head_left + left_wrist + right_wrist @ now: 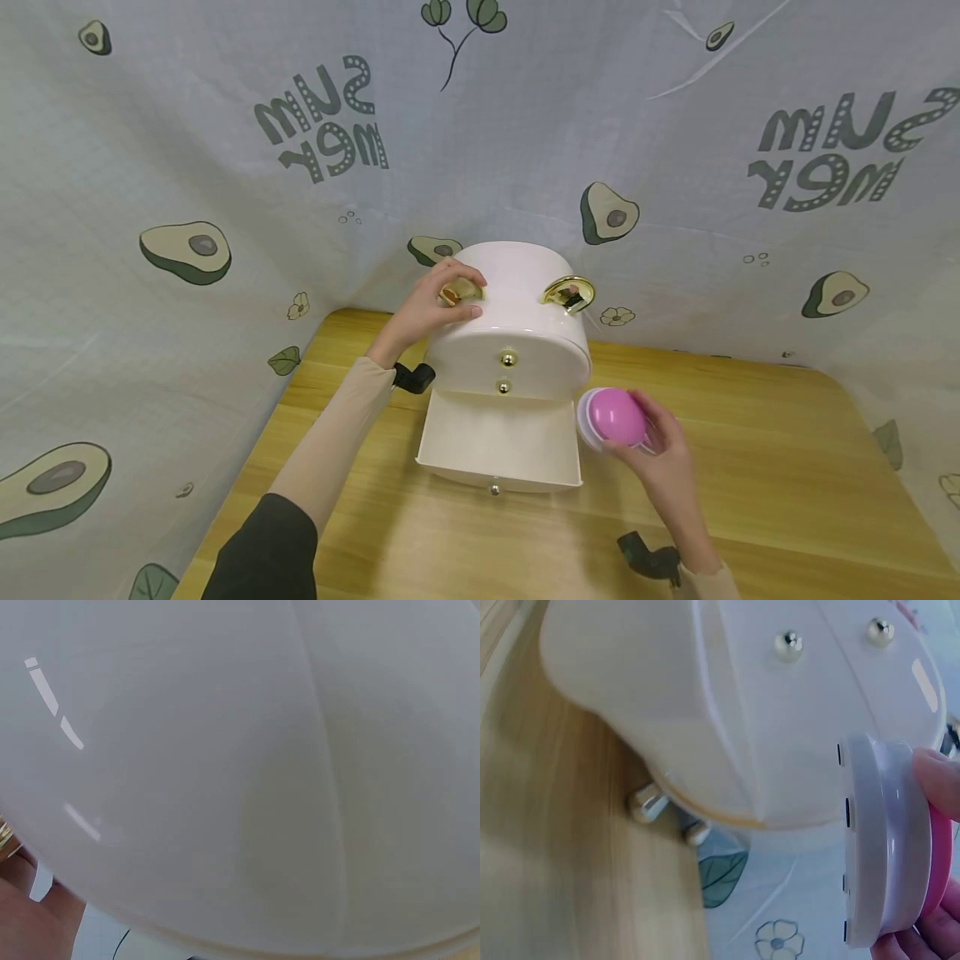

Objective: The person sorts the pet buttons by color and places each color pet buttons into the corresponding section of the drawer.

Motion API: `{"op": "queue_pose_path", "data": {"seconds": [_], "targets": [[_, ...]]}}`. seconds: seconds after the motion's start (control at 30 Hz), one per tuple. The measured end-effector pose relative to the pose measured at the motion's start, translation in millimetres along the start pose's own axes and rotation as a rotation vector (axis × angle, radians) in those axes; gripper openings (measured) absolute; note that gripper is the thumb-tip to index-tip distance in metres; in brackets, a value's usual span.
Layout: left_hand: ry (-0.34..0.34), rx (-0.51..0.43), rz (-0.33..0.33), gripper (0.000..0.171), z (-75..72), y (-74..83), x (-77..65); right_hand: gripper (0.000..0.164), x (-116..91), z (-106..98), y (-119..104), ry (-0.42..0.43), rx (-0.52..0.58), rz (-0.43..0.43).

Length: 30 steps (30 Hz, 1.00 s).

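Note:
A glossy white storage box (517,267) with gold ear-shaped handles stands on the table. Its lowest drawer (495,433) is pulled out, and nothing shows inside it. My left hand (427,308) has its thumb and fingers around the left gold ear (459,291), at the top of the box. To the right of the pulled-out drawer, my right hand (663,458) grips a round white object with a pink dome (617,416). In the right wrist view, small dark slots line the white rim of this round object (870,847).
The right gold ear (570,293) sticks out from the box. Small round knobs (508,358) mark the upper drawers. Short metallic feet (649,802) carry the box. Behind the wooden table (750,467) hangs a curtain (525,150) with avocado prints.

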<state>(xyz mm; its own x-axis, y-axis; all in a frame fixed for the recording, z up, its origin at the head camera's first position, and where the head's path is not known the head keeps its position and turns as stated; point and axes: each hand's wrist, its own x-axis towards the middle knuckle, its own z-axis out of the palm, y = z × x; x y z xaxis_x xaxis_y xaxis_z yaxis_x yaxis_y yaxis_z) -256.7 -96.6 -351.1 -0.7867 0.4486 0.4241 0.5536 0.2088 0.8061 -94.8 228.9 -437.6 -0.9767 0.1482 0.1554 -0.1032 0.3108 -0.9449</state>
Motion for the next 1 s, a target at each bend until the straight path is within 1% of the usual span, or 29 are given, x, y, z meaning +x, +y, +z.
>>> {"op": "queue_pose_path", "data": {"seconds": [0.13,0.33,0.77,1.0], "targets": [[0.003,-0.001,-0.002,0.030,-0.1,0.6,-0.3,0.076,-4.7,6.2,-11.3,-0.036,0.015,-0.067],[0.001,-0.005,-0.004,0.030,-0.4,1.0,-0.5,0.077,-9.9,19.5,-22.9,-0.124,0.059,-0.081],[0.011,-0.001,0.021,0.029,0.0,-1.5,0.7,0.078,-10.1,56.8,-29.0,-0.227,0.110,-0.154],[0.012,0.002,0.020,0.030,-0.2,-1.5,0.4,0.078,-6.6,85.5,-30.9,-0.299,0.119,-0.152]]}}
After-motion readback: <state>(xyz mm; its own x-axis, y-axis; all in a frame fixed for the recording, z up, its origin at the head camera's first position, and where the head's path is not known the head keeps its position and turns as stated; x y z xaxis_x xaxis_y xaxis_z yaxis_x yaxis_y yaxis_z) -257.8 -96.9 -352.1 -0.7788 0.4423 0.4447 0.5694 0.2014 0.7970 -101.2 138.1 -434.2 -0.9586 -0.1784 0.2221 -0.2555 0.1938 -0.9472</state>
